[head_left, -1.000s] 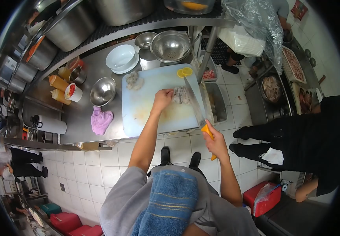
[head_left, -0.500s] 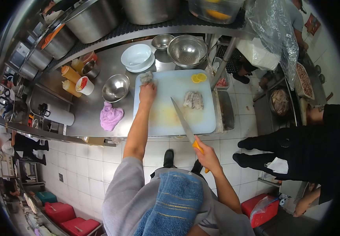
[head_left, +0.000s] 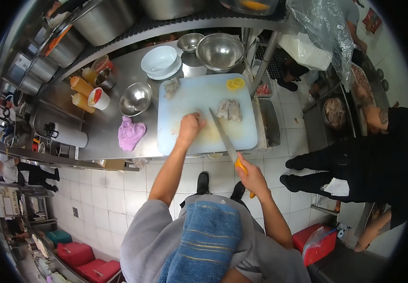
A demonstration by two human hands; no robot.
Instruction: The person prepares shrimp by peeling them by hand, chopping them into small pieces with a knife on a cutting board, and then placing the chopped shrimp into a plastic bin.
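A long kitchen knife (head_left: pixel 223 136) with a yellow handle is gripped in my right hand (head_left: pixel 252 178) at the board's front edge. Its blade points away from me over the white cutting board (head_left: pixel 190 104), the tip close to a pile of pale grey raw seafood pieces (head_left: pixel 230 110). My left hand (head_left: pixel 192 126) is closed low over the middle of the board; its fingers curl under, hiding whatever they may hold. A smaller clump of the same grey seafood (head_left: pixel 171 88) lies at the board's far left corner. Lemon slices (head_left: pixel 235 83) sit at the far right corner.
Left of the board are a steel bowl (head_left: pixel 135 99) and a purple cloth (head_left: pixel 131 133). Behind it stand white bowls (head_left: pixel 159 60) and a colander (head_left: pixel 220 52). A shelf with pots (head_left: pixel 101 19) overhangs the counter. A co-worker in black (head_left: pixel 364 160) stands on the right.
My left hand has left the grey clump at the far left and come back toward me, near the board's middle. The clump stays behind. The knife has barely moved.
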